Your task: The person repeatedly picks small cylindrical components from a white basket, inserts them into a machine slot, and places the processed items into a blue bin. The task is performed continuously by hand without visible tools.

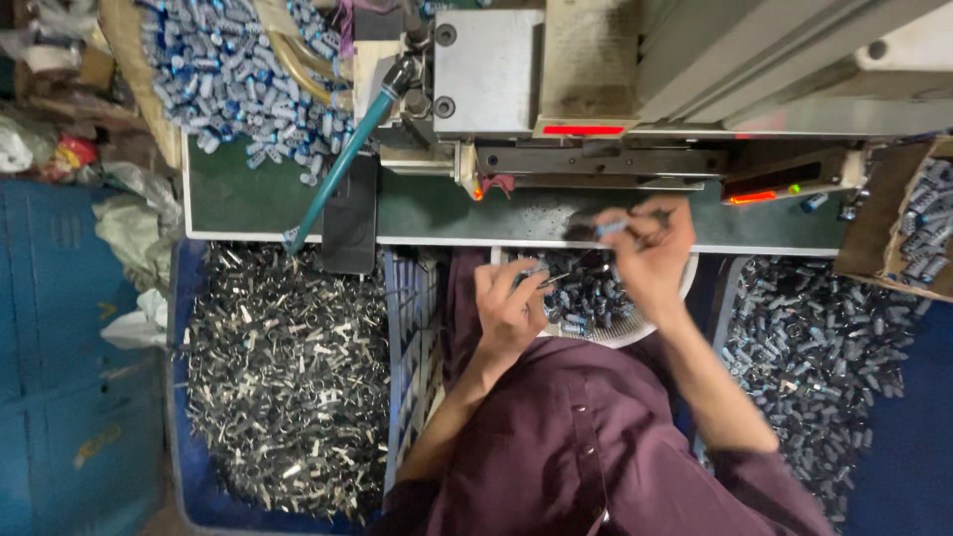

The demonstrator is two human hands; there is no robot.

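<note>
1. Here we are looking down on a person in a maroon shirt (596,447) sitting at a green bench top (248,199), with both hands raised over a white bowl (685,288) on the lap.
2. The right hand (650,248) is pinching a small blue-grey cylindrical part (611,227) between thumb and fingertips, holding it at the near edge of the bench, just under the grey machine (486,69).
3. The left hand (511,308) is curling its fingers around another small part (536,270); we cannot tell how it is being gripped, as it is blurred.
4. The bowl is holding a heap of dark cylindrical parts (586,298), lying between the two hands.
5. To the left, a blue bin (184,417) is carrying a pile of silvery metal pieces (288,377); to the right, a second pile of dark cylinders (814,367) is lying.
6. At the far left, blue and silver cylinders (238,79) are heaped on the bench; a teal hose (342,164) is running down from the machine.
</note>
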